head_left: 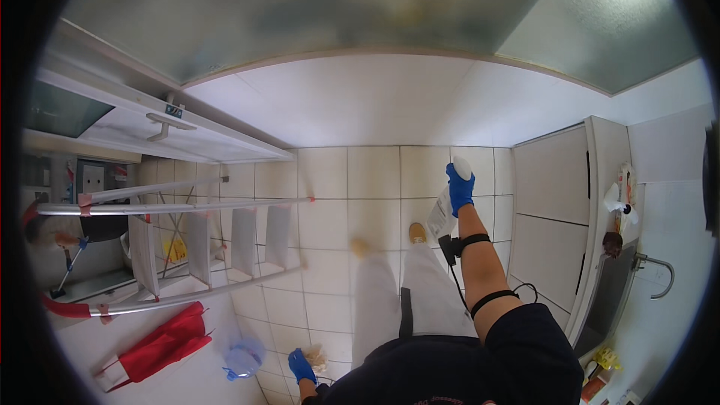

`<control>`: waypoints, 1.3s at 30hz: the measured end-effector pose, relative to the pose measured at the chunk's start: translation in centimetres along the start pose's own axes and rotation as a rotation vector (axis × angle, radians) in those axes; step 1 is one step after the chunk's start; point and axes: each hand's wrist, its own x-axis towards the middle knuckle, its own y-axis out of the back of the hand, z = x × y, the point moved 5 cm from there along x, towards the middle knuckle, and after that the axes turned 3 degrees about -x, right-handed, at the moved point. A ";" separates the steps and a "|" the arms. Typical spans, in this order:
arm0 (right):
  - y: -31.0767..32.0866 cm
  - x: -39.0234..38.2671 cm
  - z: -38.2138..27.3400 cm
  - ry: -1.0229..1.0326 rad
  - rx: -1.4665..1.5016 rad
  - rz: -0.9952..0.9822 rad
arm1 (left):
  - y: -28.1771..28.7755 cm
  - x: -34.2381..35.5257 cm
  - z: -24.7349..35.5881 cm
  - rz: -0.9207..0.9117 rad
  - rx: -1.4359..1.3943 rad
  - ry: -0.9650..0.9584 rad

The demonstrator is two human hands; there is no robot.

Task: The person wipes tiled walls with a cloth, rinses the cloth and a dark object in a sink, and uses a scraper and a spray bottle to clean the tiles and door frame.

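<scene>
My right hand (460,193), in a blue glove, reaches forward over the tiled floor. Its fingers wrap round a white container (441,216); a pale rounded part shows beyond the fingers, and printing covers the part below. The glove hides its middle, so its exact kind is unclear. Low at my left side is my left hand (301,366), also blue-gloved and closed. A crumpled, pale beige cloth-like piece (318,358) sticks out beside its fingers. Small in the picture, its material cannot be made out.
An aluminium stepladder (199,244) stands at the left near an open white door (172,116). A red bag (165,345) and a clear blue water jug (244,358) are at lower left. White cabinets (551,180), a sink and a curved tap (664,274) line the right.
</scene>
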 end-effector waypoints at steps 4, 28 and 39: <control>4.5 1.8 0.6 -0.087 -0.102 -0.106 | -1.6 -0.9 5.8 -0.048 -0.042 -0.163; 26.5 12.0 6.3 -0.086 -0.013 0.197 | -7.6 -15.0 2.7 -0.042 0.148 -0.295; 45.4 -0.4 -2.9 0.313 0.305 0.078 | -13.1 -23.3 -9.9 -0.160 -0.213 -0.136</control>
